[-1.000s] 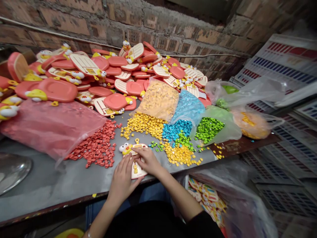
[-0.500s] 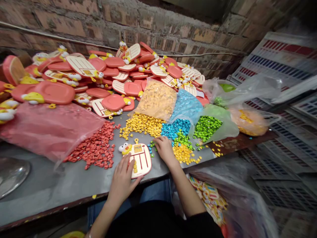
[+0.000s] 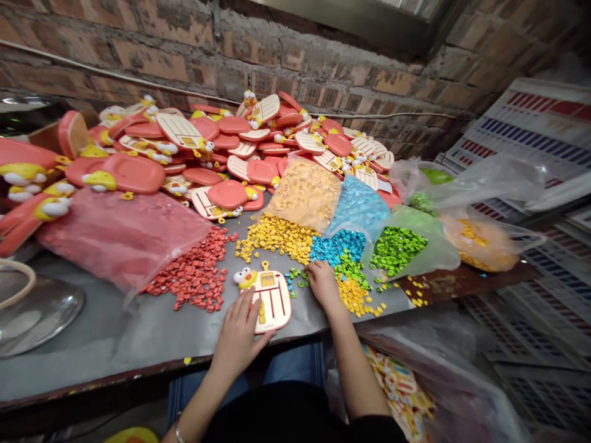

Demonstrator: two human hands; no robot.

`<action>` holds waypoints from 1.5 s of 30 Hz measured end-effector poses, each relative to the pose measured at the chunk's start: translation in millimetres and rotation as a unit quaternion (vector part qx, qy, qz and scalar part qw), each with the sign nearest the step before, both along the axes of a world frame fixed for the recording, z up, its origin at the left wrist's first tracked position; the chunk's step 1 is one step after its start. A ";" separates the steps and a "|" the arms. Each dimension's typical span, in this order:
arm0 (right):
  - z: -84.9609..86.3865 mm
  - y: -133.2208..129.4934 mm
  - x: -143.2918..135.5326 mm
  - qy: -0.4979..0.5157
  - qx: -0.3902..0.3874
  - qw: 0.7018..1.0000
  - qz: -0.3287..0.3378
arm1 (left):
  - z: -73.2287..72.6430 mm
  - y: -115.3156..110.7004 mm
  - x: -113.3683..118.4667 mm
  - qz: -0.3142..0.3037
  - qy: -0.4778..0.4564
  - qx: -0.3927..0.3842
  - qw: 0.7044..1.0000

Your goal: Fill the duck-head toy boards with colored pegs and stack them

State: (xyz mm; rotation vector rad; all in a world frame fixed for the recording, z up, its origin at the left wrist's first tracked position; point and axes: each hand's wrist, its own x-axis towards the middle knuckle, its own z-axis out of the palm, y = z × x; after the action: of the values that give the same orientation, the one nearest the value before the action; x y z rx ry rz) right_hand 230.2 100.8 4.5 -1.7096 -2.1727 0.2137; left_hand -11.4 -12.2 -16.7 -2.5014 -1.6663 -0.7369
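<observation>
A cream toy board (image 3: 279, 301) with red slots, a red rim and a yellow bird head lies on the table near its front edge. My left hand (image 3: 239, 326) holds its left side, fingers over the face and thumb along the lower edge. Several yellow pieces (image 3: 262, 312) sit in the slot beside my fingers. My right hand (image 3: 323, 284) is to the right of the board, fingers curled together at the small blue and green pieces (image 3: 295, 278); what is in its fingertips is hidden.
Loose red pieces (image 3: 198, 277), yellow pieces (image 3: 281, 237), blue pieces (image 3: 337, 244) and green pieces (image 3: 399, 246) spill from plastic bags. Behind them similar toy boards (image 3: 231, 194) are heaped against the brick wall (image 3: 305, 52). A metal dish (image 3: 55, 314) stands left; a plastic bag of toys (image 3: 401, 394) hangs below right.
The view has shifted, so the scene sits farther right in the picture. My left hand stays on the toy board, and my right hand remains by the loose pieces with its fingers curled.
</observation>
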 end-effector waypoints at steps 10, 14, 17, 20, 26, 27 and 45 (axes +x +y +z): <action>2.8 2.2 -12.3 0.196 0.066 0.978 0.022 | -0.6 -1.3 0.0 0.004 -0.015 -0.015 1.000; 13.3 -1.9 -32.2 0.359 0.053 0.930 0.062 | -1.2 -1.1 0.2 0.001 -0.017 -0.010 1.000; 13.9 -4.1 -46.0 0.334 0.011 0.934 0.126 | -0.6 -0.9 0.5 0.002 -0.021 -0.008 1.000; 6.3 -4.3 -54.9 0.223 0.027 0.963 0.152 | 0.1 -0.8 0.9 0.000 -0.015 -0.007 1.000; -2.6 -7.0 -55.0 0.095 0.048 0.982 0.159 | 1.1 -1.7 1.2 0.008 -0.008 -0.019 1.000; -1.0 -8.6 -53.0 0.095 0.037 0.980 0.172 | 1.2 -1.8 1.2 0.008 -0.007 -0.021 1.000; 0.4 -36.6 -80.1 0.300 -0.055 0.931 0.200 | -1.0 -3.4 1.9 -0.004 -0.034 -0.007 0.999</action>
State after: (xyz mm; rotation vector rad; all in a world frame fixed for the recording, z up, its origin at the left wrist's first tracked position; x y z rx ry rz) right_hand 150.1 64.2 4.8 -1.0289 -2.0147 0.8564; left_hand -9.4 -15.6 -17.6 -2.5217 -1.6880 -0.8237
